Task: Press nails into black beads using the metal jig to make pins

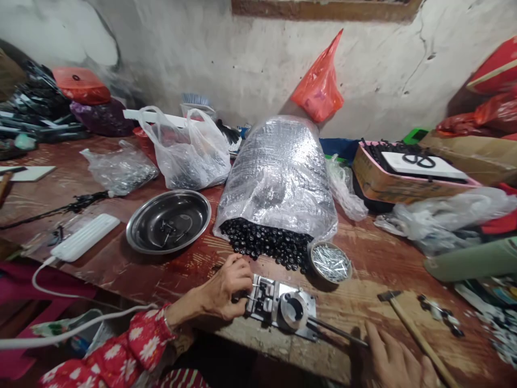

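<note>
My left hand [226,291] is curled against the left end of a small metal press tool [280,304] fixed at the table's front edge, its fingers pinched on something I cannot make out. My right hand [393,361] lies low at the front right, fingers stretched toward the tip of the tool's thin lever rod [337,334]. A hammer [416,334] lies just right of that hand. Behind the tool, black beads [264,245] spill from a big clear plastic sack [278,178], beside a small tin of metal pins [330,262].
A steel bowl [168,221] holds a few small parts. A white power strip [85,237] with its cable lies at left. Plastic bags [189,151] and a pink cardboard box [407,175] line the back of the wooden table [383,258]. An orange bag [320,81] hangs on the wall.
</note>
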The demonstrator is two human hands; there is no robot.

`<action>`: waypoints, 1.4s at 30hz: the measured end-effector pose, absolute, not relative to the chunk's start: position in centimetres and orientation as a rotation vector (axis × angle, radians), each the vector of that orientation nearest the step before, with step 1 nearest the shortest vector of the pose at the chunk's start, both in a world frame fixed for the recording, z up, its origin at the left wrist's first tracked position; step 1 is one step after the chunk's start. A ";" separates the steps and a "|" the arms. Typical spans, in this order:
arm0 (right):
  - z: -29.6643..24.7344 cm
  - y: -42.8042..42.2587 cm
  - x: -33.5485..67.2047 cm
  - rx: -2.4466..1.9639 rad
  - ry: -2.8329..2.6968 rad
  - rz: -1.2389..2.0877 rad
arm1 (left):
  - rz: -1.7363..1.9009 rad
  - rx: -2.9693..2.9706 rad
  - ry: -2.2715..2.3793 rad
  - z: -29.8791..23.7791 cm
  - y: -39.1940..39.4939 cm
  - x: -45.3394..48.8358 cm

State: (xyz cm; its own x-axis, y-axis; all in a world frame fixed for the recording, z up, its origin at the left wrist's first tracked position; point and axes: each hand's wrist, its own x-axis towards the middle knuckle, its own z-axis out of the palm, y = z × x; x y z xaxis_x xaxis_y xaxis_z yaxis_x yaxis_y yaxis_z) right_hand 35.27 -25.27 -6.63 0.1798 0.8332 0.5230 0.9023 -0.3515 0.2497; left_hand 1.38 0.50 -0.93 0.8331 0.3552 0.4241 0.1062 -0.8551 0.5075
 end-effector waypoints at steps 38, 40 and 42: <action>0.4 -8.6 25.7 -1.620 -1.634 -0.216 | 0.903 2.531 1.056 -1.1 6.6 4.3; 1.6 -5.1 23.6 -1.675 -1.758 -0.221 | 0.936 2.479 1.042 -0.9 5.8 3.5; 1.9 -1.8 22.0 -1.703 -1.853 -0.226 | 0.964 2.406 1.024 -0.6 4.7 2.7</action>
